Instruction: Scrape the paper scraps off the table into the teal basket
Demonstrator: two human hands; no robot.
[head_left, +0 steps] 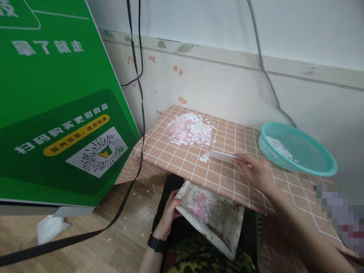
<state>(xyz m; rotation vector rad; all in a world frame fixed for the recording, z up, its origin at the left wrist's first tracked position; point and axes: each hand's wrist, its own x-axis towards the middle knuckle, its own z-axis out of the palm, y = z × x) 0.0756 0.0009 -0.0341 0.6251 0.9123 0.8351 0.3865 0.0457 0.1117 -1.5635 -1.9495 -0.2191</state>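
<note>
My left hand (170, 214) grips the left rim of a speckled, square-sided bin (227, 220), which is tilted in my lap just under the table edge. Inside the bin lies a clear plastic bag with pink stuff (200, 206). Over the table, my right hand (254, 170) pinches a flat white card (222, 156), its far end by a few white paper scraps (203, 158). Farther back rises a heap of small white and pink paper pieces (190, 129).
A brown checked cloth (236, 136) covers the table. A turquoise basket (301, 151) with white scraps stands at the right. On the left are a green cabinet (57, 87) and a hanging black strap (141, 113). White bits and a white bag (51, 229) lie on the floor.
</note>
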